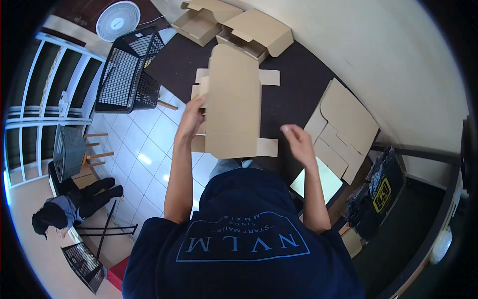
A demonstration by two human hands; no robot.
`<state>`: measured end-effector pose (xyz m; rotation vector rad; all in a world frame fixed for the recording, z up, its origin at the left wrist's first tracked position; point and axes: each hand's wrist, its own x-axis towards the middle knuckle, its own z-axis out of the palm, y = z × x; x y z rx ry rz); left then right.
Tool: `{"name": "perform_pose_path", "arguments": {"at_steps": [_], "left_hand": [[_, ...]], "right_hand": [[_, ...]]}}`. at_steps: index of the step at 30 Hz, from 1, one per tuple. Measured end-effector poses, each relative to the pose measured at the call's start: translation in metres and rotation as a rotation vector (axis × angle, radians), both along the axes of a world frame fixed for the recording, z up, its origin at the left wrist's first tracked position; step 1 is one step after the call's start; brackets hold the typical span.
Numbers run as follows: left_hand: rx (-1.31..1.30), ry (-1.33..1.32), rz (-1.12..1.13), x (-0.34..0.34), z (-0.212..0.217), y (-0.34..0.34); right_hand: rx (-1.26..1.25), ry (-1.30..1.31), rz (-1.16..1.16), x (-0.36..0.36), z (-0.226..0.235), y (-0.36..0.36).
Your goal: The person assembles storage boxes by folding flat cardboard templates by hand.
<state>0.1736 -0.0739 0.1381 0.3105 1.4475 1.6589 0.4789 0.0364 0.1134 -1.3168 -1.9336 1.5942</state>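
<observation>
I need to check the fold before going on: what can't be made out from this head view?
- Left hand fingertips: behind the flat cardboard box blank.
- The blank's far face: turned away.
- Right hand: open beside the blank; contact unclear.
- Inside the folded boxes: too small, near the rim.

A packing workroom: flat cardboard blanks (338, 129), folded boxes (259, 32), wire baskets (127, 70).

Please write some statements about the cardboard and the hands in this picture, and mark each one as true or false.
1. The left hand holds the flat cardboard blank. True.
2. The right hand grips the blank too. False: it is open, apart from the blank.
3. Two folded boxes lie on the dark table. True.
4. The stack of flat blanks lies left of the person. False: it lies to the right.
</observation>
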Motion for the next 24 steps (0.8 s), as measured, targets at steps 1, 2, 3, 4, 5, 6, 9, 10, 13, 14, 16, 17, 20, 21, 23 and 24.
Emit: {"name": "perform_pose_path", "arguments": {"at_steps": [1,2,3,4,5,6,9,10,13,14,16,17,20,21,23,24], "left_hand": [[-0.005,0.023,-0.139,0.016,0.009,0.013],[-0.009,0.047,-0.279,0.032,0.011,0.027],[0.023,0.108,-0.392,0.049,0.007,0.045],[0.056,0.169,-0.502,0.067,0.001,0.065],[0.035,0.19,-0.596,0.088,-0.005,0.085],[0.015,0.214,-0.689,0.11,-0.011,0.103],[0.091,0.22,-0.765,0.168,-0.042,0.141],[0.057,0.322,-0.775,0.186,-0.045,0.152],[0.112,0.542,-0.819,0.209,-0.053,0.161],[0.192,0.662,-0.843,0.211,-0.058,0.161],[0.208,0.799,-0.853,0.204,-0.085,0.15],[0.22,0.938,-0.862,0.198,-0.097,0.141],[0.07,1.059,-0.873,0.175,-0.105,0.1],[0.009,1.142,-0.822,0.166,-0.111,0.087],[-0.055,1.225,-0.777,0.156,-0.118,0.064],[-0.014,1.29,-0.784,0.153,-0.118,0.053]], "right_hand": [[-0.029,0.063,-0.055,0.007,0.003,0.01],[-0.057,0.127,-0.11,0.013,0.006,0.019],[-0.051,0.123,-0.122,0.016,0.014,0.029],[-0.189,0.259,-0.205,0.017,0.025,0.038],[-0.326,0.395,-0.293,0.019,0.03,0.046],[-0.319,0.391,-0.306,0.022,0.03,0.054],[-0.319,0.157,-0.334,0.031,0.01,0.083],[-0.313,0.151,-0.359,0.04,-0.007,0.094],[-0.419,0.292,-0.55,0.057,-0.023,0.112],[-0.421,0.291,-0.556,0.06,-0.028,0.117],[-0.385,0.434,-0.58,0.068,-0.038,0.129],[-0.388,0.431,-0.591,0.076,-0.048,0.135],[-0.314,0.25,-0.507,0.093,-0.083,0.149],[-0.268,0.202,-0.508,0.093,-0.091,0.151],[-0.228,0.155,-0.514,0.093,-0.11,0.155],[-0.169,0.04,-0.561,0.093,-0.119,0.156]]}}
